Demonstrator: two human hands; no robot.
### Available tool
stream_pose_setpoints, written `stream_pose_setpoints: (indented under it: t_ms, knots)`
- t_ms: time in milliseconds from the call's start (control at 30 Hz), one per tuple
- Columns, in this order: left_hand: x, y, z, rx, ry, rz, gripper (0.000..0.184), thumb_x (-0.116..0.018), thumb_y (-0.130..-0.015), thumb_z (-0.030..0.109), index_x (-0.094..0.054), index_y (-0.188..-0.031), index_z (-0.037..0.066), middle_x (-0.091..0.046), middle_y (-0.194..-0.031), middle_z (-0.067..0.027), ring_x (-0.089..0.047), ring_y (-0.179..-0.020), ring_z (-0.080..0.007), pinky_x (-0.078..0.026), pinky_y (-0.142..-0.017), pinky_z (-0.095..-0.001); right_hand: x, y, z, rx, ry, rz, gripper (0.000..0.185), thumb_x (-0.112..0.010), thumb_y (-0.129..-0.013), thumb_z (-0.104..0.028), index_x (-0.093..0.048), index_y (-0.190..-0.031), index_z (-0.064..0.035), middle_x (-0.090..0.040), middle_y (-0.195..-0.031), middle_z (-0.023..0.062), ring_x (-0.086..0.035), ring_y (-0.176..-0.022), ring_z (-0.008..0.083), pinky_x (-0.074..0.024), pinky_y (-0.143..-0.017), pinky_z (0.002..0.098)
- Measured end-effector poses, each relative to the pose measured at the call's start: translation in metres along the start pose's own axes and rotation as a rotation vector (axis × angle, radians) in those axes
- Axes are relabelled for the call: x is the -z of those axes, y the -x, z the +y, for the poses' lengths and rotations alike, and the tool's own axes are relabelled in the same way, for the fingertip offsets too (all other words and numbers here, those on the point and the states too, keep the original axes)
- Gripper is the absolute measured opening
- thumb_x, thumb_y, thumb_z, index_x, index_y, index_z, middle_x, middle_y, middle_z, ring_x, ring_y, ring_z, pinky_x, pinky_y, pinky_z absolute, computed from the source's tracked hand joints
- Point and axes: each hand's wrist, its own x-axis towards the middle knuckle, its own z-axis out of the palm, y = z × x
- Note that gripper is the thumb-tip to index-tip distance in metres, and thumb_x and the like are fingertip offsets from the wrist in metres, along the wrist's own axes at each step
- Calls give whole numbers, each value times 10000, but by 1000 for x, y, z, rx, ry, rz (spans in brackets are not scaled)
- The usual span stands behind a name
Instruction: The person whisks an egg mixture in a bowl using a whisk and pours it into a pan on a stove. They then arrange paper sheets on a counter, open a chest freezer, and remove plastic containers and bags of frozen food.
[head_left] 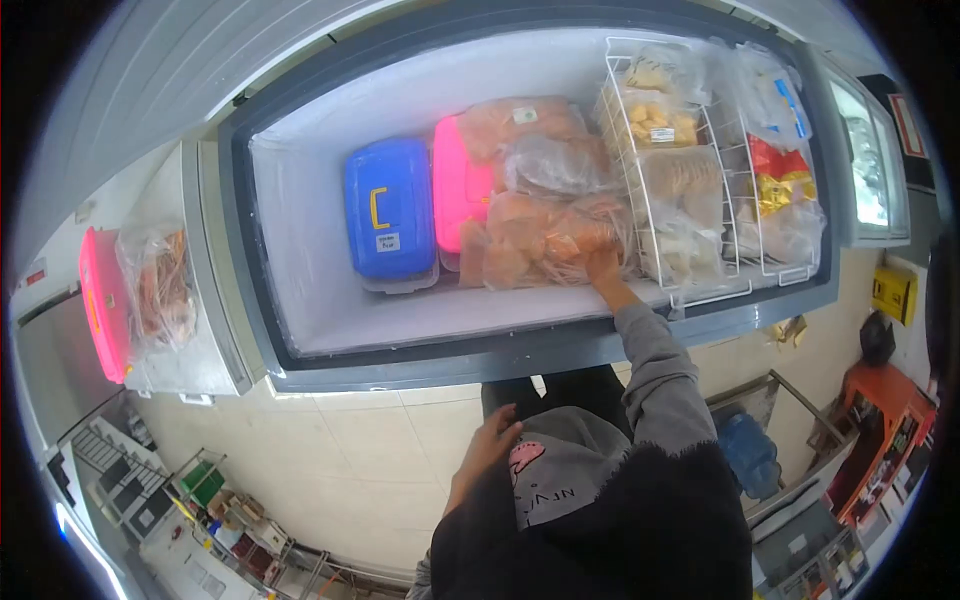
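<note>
My right hand (602,267) reaches down into a chest freezer (300,310). Its fingers are closed at the edge of a clear plastic bag (540,243) of orange-pink frozen food; the fingertips are partly hidden. Behind that bag lie a whitish plastic bag (555,165) and another pinkish bag (525,122). A pink lidded box (460,205) and a blue lidded box (388,215) with a yellow handle stand to the left. Outside the freezer, my left hand (490,442) hangs near my body, fingers apart, with nothing in it.
White wire baskets (648,200) at the freezer's right hold several bags, one red and gold (782,180). Left of the freezer, a pink tray (103,305) and a bag of meat (165,290) rest on a metal surface. A blue water jug (748,455) stands lower right.
</note>
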Motion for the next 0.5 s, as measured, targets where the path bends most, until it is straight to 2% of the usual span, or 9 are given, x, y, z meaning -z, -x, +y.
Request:
stream_pose_setpoints:
  t_ms: [33, 100, 233, 300, 333, 400, 433, 500]
  knots:
    - [-8, -3, -1, 12, 4, 8, 451, -528, -852, 282, -428, -1204, 18, -509, -1163, -196, -513, -1066, -311, -416, -878, -357, -5, -5, 3, 15, -1, -2, 331, -454, -833, -303, -569, -1063, -95, -546, -1131, 110, -490, -1071, 284, -363, -847, 515]
    - [-26, -1, -2, -2, -44, 21, 457, -532, -851, 284, -426, -1206, 19, -507, -1172, -185, -508, -1076, -297, -417, -876, -356, -14, -4, 12, 284, -263, 72, 329, -446, -838, -282, -560, -1063, -70, -577, -1076, 122, -545, -980, 291, -399, -801, 489]
    - [-50, 2, 10, 0, -6, 115, 476, -526, -853, 307, -419, -1217, 19, -500, -1187, -172, -495, -1091, -293, -407, -885, -353, -7, 6, 30, 372, -456, 36, 321, -454, -821, -271, -584, -991, -32, -602, -987, 166, -581, -869, 313, -426, -747, 455]
    - [-58, 2, 15, -23, 37, 158, 479, -524, -854, 311, -417, -1218, 18, -499, -1189, -171, -491, -1096, -292, -403, -890, -354, -8, -5, 48, 592, -618, 95, 317, -445, -798, -255, -598, -913, -3, -601, -914, 212, -586, -800, 347, -436, -709, 432]
    - [-60, 3, 16, -44, 53, 178, 482, -522, -855, 315, -416, -1219, 18, -498, -1190, -170, -487, -1101, -291, -400, -894, -356, 5, -9, 49, 621, -594, 108, 317, -445, -798, -255, -598, -913, -3, -601, -914, 212, -586, -800, 347, -436, -709, 432]
    - [-67, -1, 13, -81, 111, 208, 481, -520, -856, 312, -415, -1221, 17, -488, -1202, -169, -477, -1112, -294, -395, -901, -356, 43, -9, 59, 427, -998, 189, 326, -454, -772, -264, -597, -858, 16, -591, -847, 227, -585, -767, 323, -432, -712, 418]
    - [-68, -2, 12, -64, 146, 194, 483, -522, -856, 311, -412, -1223, 17, -480, -1212, -167, -472, -1119, -293, -392, -907, -356, 61, -15, 67, 452, -972, 197, 326, -454, -772, -264, -597, -858, 16, -591, -847, 227, -585, -767, 323, -432, -712, 418]
    - [-75, -3, 12, -100, 222, 222, 483, -534, -853, 302, -413, -1226, 20, -478, -1208, -179, -483, -1105, -292, -396, -904, -355, 100, -28, 82, 403, -1170, 139, 310, -460, -772, -263, -591, -871, -1, -599, -773, 166, -574, -718, 279, -434, -708, 405]
